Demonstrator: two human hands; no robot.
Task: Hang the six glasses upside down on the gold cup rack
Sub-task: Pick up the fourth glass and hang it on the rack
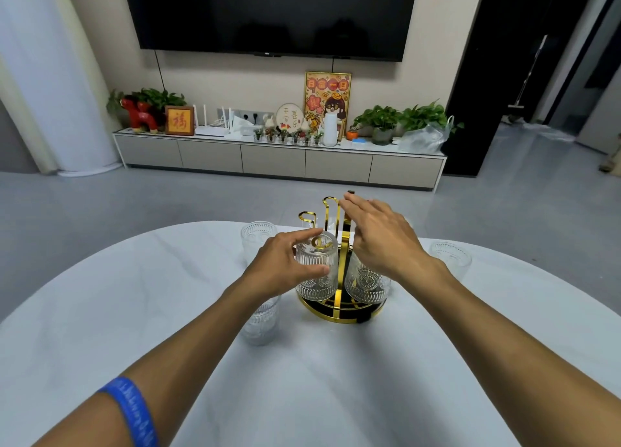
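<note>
The gold cup rack (339, 314) stands mid-table with a round dark base and looped prongs. Two patterned clear glasses hang on it upside down: a left glass (317, 275) and a right glass (366, 283). My left hand (285, 262) curls around the left hung glass, thumb and fingers touching its side. My right hand (383, 238) hovers over the rack's top with fingers spread, holding nothing. Upright glasses stand at the back left (257, 240), front left (262, 322) partly behind my left forearm, and right (450, 258).
The white oval table (134, 312) has its far edge just behind the rack. Beyond it lie a grey floor, a low TV cabinet (279, 157) with plants and ornaments, and a wall television. A blue wristband (134, 413) is on my left arm.
</note>
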